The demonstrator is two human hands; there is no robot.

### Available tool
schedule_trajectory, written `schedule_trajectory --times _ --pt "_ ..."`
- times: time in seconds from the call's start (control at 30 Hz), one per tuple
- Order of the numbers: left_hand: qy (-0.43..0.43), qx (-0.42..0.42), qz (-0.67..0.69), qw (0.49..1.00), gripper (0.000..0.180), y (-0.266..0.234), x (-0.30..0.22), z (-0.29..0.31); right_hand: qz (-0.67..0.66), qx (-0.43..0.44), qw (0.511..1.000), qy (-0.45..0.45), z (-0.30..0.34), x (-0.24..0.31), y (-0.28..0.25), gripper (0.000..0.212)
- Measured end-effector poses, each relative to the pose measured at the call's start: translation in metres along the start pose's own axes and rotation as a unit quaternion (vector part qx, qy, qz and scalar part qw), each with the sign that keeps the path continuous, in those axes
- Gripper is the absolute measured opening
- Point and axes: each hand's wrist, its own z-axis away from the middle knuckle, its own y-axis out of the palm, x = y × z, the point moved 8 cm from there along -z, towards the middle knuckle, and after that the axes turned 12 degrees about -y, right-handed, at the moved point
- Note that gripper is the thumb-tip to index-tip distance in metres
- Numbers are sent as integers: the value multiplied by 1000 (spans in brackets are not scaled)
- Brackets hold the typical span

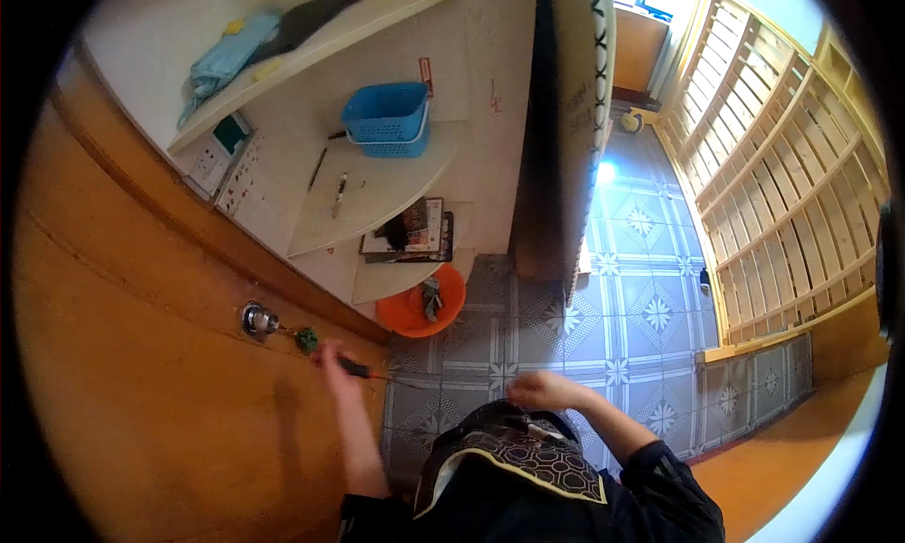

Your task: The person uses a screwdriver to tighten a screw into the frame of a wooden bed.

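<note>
My left hand (pixel 332 362) is closed around a screwdriver (pixel 356 368) with a black and red handle. Its thin shaft points right, toward my other hand. Beside those fingers a green fuzzy key ring charm (pixel 306 340) hangs from the round silver doorknob (pixel 258 320), and I cannot tell whether the hand touches it. The knob sits on an orange-brown wooden door (pixel 189 392). In front of my body, my right hand (pixel 542 390) has its fingers curled together. Whatever may be in them is hidden or too small to make out.
Corner shelves (pixel 377 199) hold a blue basket (pixel 386 119), papers and cloths. An orange basin (pixel 424 307) with grey-green gloves or rags stands below them. A tall panel edge (pixel 584 147) rises ahead. At right, a slatted wooden frame (pixel 773 194) borders the patterned tile floor (pixel 641 288).
</note>
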Motion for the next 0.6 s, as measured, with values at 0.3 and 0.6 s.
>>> schedule_trajectory --times 0.3,0.6 --pt "8 200 -73 977 21 103 44 92 28 -227 962 -150 -101 53 26 44" --pt "-144 -58 186 970 58 18 -84 -109 -8 -377 925 -42 -33 -12 -18 27"
